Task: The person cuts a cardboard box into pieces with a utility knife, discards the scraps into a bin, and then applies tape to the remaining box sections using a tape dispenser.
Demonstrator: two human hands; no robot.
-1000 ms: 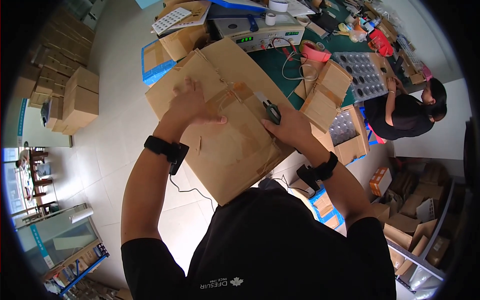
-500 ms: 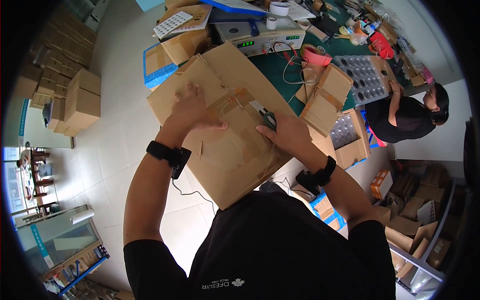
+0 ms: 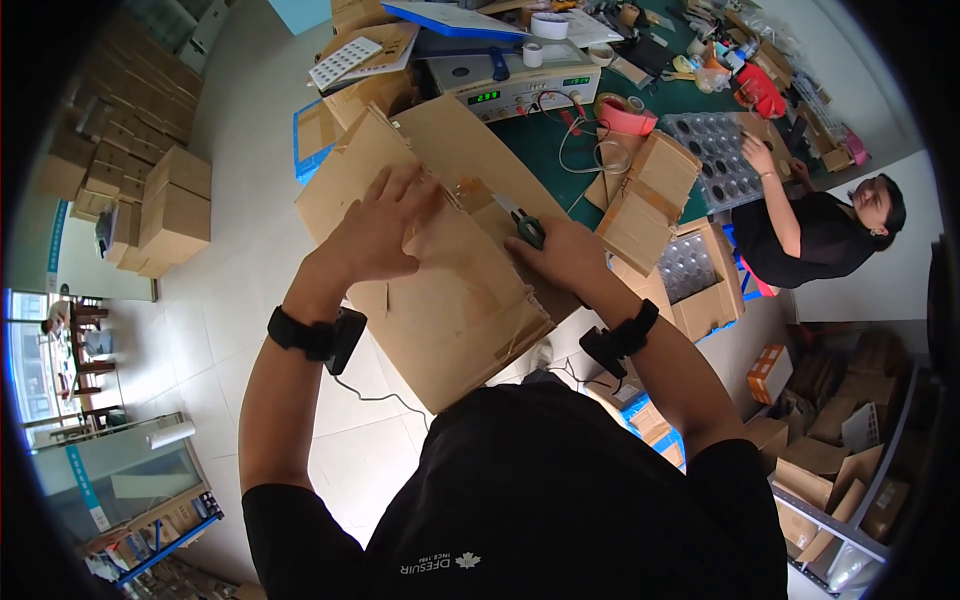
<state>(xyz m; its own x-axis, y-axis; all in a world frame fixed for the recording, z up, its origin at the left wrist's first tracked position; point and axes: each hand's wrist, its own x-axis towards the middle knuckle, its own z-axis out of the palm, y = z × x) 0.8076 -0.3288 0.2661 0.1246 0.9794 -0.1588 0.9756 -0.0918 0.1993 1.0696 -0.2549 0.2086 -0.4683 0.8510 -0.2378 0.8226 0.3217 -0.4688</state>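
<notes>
A large brown cardboard box (image 3: 440, 290) lies in front of me, its near end close to my body. Its top is split along a ragged seam, and the left flap (image 3: 400, 300) stands slightly raised there. My left hand (image 3: 375, 225) rests on that flap with its fingers stretched toward the seam. A utility knife (image 3: 528, 228) with a dark green handle is held in my right hand (image 3: 565, 260), above the right part of the box. Its blade end points away from me, to the upper left. Torn clear tape (image 3: 475, 190) clings near the seam.
Behind the box, a green bench (image 3: 580, 185) carries an instrument (image 3: 510, 90) with lit displays, cables and tape rolls. To the right, an open carton (image 3: 715, 310) holds clear plastic trays; a person (image 3: 810, 230) sits beyond. Stacked cartons (image 3: 175, 215) stand left.
The seam has opened and the left flap has risen. My left hand has shifted right toward the seam, and the knife has moved slightly left. The seated person's arm has lifted over the tray.
</notes>
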